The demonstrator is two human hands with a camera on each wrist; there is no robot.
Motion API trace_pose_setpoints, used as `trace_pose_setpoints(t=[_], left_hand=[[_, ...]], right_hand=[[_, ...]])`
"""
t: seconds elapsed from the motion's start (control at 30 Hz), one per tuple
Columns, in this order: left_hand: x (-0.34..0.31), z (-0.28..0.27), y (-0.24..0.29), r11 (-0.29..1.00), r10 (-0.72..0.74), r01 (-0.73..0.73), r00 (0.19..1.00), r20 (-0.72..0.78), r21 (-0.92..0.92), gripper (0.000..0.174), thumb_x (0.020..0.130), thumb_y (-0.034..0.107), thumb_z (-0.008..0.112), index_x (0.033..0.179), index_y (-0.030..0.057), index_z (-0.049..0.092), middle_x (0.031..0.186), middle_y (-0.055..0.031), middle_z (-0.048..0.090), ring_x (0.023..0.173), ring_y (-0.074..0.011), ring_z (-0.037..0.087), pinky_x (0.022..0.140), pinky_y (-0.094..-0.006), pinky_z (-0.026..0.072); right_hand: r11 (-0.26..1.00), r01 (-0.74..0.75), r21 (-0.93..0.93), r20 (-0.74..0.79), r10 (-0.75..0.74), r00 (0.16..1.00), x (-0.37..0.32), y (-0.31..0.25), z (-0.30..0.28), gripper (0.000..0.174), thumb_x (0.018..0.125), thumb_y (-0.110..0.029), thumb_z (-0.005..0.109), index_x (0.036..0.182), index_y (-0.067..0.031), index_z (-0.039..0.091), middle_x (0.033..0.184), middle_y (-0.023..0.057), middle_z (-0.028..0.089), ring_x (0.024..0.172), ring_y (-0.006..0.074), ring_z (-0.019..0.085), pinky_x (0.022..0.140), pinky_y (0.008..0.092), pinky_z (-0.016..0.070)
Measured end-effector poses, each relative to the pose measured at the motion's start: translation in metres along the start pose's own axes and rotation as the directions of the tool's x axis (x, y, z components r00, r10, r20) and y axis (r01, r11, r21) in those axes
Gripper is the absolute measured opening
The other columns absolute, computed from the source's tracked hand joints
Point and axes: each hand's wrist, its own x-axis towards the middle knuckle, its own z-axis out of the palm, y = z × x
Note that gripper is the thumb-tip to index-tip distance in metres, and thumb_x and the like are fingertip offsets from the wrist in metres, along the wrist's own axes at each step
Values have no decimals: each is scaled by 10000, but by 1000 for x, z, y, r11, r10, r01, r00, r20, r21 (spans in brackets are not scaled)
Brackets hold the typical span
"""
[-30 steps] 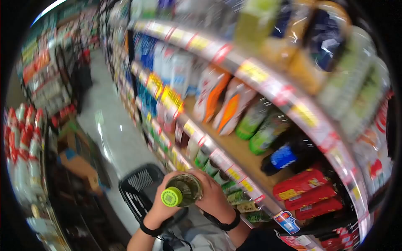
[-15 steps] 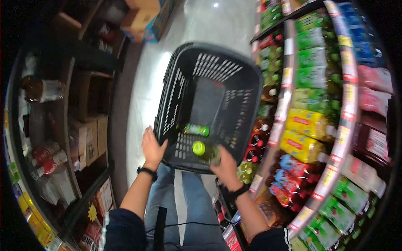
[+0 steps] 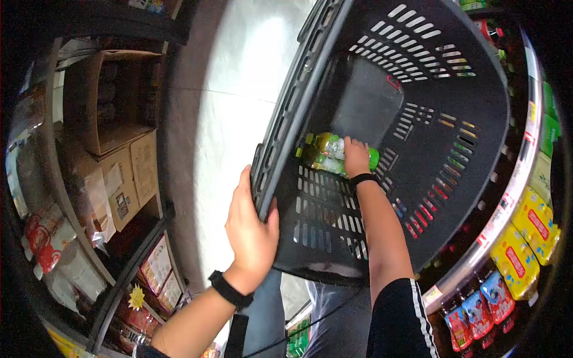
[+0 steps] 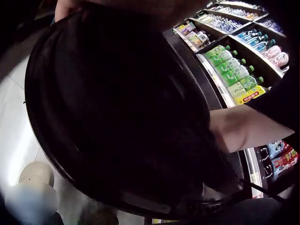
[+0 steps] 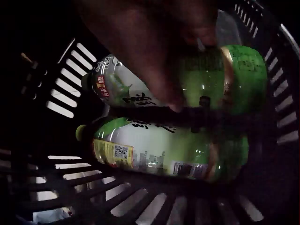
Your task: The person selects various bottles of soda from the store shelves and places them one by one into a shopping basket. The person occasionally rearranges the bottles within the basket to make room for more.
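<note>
Right hand (image 3: pixel 356 158) has lowered its gripped bottle (image 5: pixel 206 79) into the basket (image 3: pixel 477 113); left hand (image 3: pixel 252 232) clasps the rim (image 3: pixel 293 113).

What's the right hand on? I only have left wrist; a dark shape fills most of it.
Observer: Right wrist view: the right hand grips a green-labelled plastic bottle.
Operator: Anything else in the basket?
Observer: Yes, a second green-labelled bottle lies alongside the gripped one.
Operator: Which way do the caps point?
Observer: Head view: both toward the basket wall on the left hand's side.
</note>
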Motion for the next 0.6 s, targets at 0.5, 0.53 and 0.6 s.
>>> trace_pose_setpoints(t=[0.5, 0.53, 0.6], left_hand=[[-20, -1, -8, 997, -73, 74, 997, -3, 17, 655, 756, 6, 648, 1353, 24, 381, 1209, -234, 549, 1113, -386, 549, 938, -402, 445], [-20, -2, -6, 998, -57, 58, 998, -14, 20, 652, 764, 13, 641, 1360, 33, 376, 1208, -233, 550, 1108, -388, 551, 933, -406, 448], [-22, -3, -9, 1000, -15, 15, 1000, -11, -1, 656, 759, 12, 639, 1359, 38, 374, 1194, -237, 558, 1087, -391, 561, 916, -412, 456]], right_hand=[[929, 7, 371, -5, -5, 1000, -72, -9, 24, 624, 753, -86, 560, 1346, 7, 388, 1329, 234, 452, 1224, 389, 442, 977, 443, 409], [820, -99, 563, 240, -47, 970, -86, -14, -11, 635, 745, -119, 583, 1331, 39, 394, 1320, 256, 458, 1227, 382, 446, 998, 422, 394], [600, -281, 749, 476, -192, 858, -125, -32, -79, 596, 750, -167, 606, 1279, 65, 455, 1246, 270, 526, 1177, 343, 512, 1003, 381, 396]])
